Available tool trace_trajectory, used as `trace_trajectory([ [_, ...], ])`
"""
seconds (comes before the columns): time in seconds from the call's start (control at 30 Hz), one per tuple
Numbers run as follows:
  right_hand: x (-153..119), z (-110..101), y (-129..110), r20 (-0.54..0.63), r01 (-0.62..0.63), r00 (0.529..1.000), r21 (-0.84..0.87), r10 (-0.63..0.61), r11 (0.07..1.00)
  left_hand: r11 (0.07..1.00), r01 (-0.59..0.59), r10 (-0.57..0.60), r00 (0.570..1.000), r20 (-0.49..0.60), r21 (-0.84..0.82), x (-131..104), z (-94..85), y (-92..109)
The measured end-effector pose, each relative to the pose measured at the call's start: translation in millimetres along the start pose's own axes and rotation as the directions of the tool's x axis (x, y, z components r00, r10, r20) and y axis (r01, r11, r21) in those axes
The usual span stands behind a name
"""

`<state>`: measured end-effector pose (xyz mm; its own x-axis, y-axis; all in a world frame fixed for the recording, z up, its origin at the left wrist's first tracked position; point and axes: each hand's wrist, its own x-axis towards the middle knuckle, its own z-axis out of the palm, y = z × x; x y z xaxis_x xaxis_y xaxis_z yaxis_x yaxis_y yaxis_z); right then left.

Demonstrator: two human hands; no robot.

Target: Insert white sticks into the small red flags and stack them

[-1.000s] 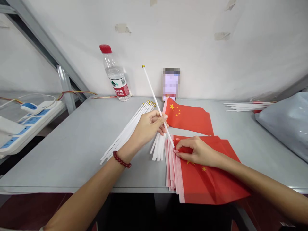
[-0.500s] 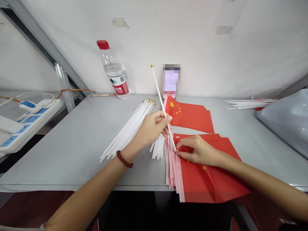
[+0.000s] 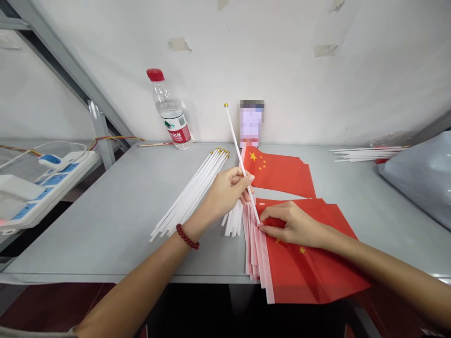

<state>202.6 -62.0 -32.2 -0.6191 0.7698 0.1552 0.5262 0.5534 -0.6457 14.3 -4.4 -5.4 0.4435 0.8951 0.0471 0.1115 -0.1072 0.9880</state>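
Note:
My left hand (image 3: 230, 190) pinches a white flagpole (image 3: 235, 139) topped with a small gold ball. The pole slants, gold end up and away from me, and its lower end meets the white sleeve edge of the top flag. My right hand (image 3: 291, 223) pinches that edge at the pole's tip, thumb and forefinger close together. Whether the tip is inside the sleeve I cannot tell. Under my right hand lies a stack of red flags (image 3: 317, 277) with yellow stars, overhanging the table's front edge. Left of my left hand lies a bundle of white poles (image 3: 190, 192) with gold tips.
More red flags (image 3: 282, 170) lie behind, by a blurred phone (image 3: 251, 124) leaning on the wall. A water bottle (image 3: 172, 117) stands at back left. A power strip (image 3: 49, 188) is at far left. White sticks (image 3: 362, 154) and a grey bag (image 3: 423, 173) lie right.
The whole view has shifted slightly, so everything appears a little lower. Both hands keep their grips, with the pole's lower end still at the flag's sleeve edge.

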Motion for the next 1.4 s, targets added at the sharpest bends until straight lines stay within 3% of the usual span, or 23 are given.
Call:
trace_trajectory([
  [0.33, 0, -2, -1, 0.001, -0.012, 1.000, 0.056, 0.012, 0.998, 0.999, -0.034, 0.034, 0.999, 0.023, 0.006, -1, 0.5, 0],
  [0.53, 0, -4, -2, 0.007, -0.102, 0.995, 0.164, 0.103, 0.981, 0.998, 0.045, -0.037, 0.987, 0.158, -0.047, -1, -2.3, 5],
  [0.7, 1, -6, -5, 0.028, -0.231, 0.971, 0.383, 0.239, 0.894, 0.976, 0.212, -0.186, 0.930, 0.317, -0.048, -4, -9.5, 9],
  [0.83, 1, -7, -6, 0.082, -0.242, 0.969, 0.468, 0.231, 0.850, 0.963, 0.266, -0.222, 0.865, 0.450, -0.037, -5, -12.1, 14],
  [0.9, 0, -9, -6, 0.149, -0.247, 0.969, 0.487, 0.199, 0.838, 0.963, 0.257, -0.200, 0.885, 0.421, -0.083, -5, -12.7, 16],
  [1.03, -1, -10, -4, 0.265, -0.248, 0.956, 0.509, 0.124, 0.825, 0.964, 0.163, -0.120, 0.971, 0.206, -0.210, -2, -17.1, 15],
  [1.13, -2, -10, -3, 0.295, -0.234, 0.952, 0.526, 0.083, 0.818, 0.969, 0.119, -0.096, 0.988, 0.117, -0.217, 1, -21.9, 12],
  [1.2, -2, -10, -3, 0.293, -0.239, 0.952, 0.539, 0.086, 0.808, 0.969, 0.133, -0.104, 0.984, 0.144, -0.207, 1, -23.5, 11],
  [1.27, -2, -10, -3, 0.273, -0.248, 0.956, 0.546, 0.110, 0.800, 0.965, 0.195, -0.142, 0.952, 0.271, -0.178, 1, -23.4, 11],
  [1.33, -2, -10, -4, 0.256, -0.250, 0.959, 0.548, 0.124, 0.798, 0.955, 0.274, -0.200, 0.878, 0.434, -0.114, -1, -22.6, 12],
  [1.4, -1, -10, -5, 0.256, -0.247, 0.959, 0.556, 0.119, 0.794, 0.945, 0.321, -0.242, 0.813, 0.529, -0.060, -2, -22.0, 12],
])
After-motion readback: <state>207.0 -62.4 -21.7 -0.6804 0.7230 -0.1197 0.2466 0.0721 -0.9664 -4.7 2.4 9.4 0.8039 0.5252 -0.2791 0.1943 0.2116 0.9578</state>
